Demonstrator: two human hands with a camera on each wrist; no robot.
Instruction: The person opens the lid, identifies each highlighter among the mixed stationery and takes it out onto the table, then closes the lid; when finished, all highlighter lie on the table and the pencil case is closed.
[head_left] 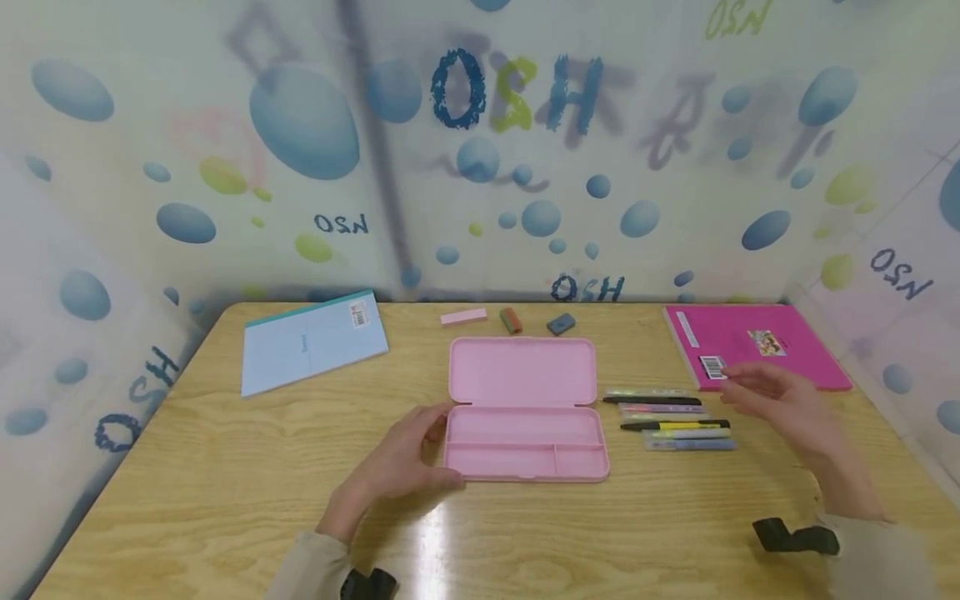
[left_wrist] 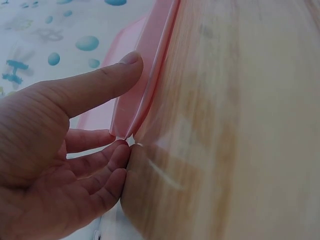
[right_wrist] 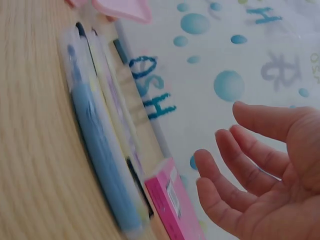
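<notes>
A pink pencil case (head_left: 525, 425) lies with its lid raised back, its lower half divided into three compartments. My left hand (head_left: 408, 454) holds its left end. In the left wrist view the thumb (left_wrist: 107, 82) lies along the case's front wall, while the fingers (left_wrist: 102, 160) curl at its end. To the right of the case, several pens and markers (head_left: 675, 421) lie in a loose stack of rows, including a blue marker (right_wrist: 102, 155). My right hand (head_left: 787, 408) hovers to their right with fingers loosely bent and nothing in them, overlapping a magenta book (head_left: 795, 333) in the head view.
Behind the case are a pale pink bar (head_left: 463, 317), a small orange and green block (head_left: 511, 321) and a dark blue eraser (head_left: 561, 323). A light blue notebook (head_left: 315, 346) lies at the back left. A bubble-printed wall (head_left: 480, 225) bounds the wooden table (head_left: 225, 475).
</notes>
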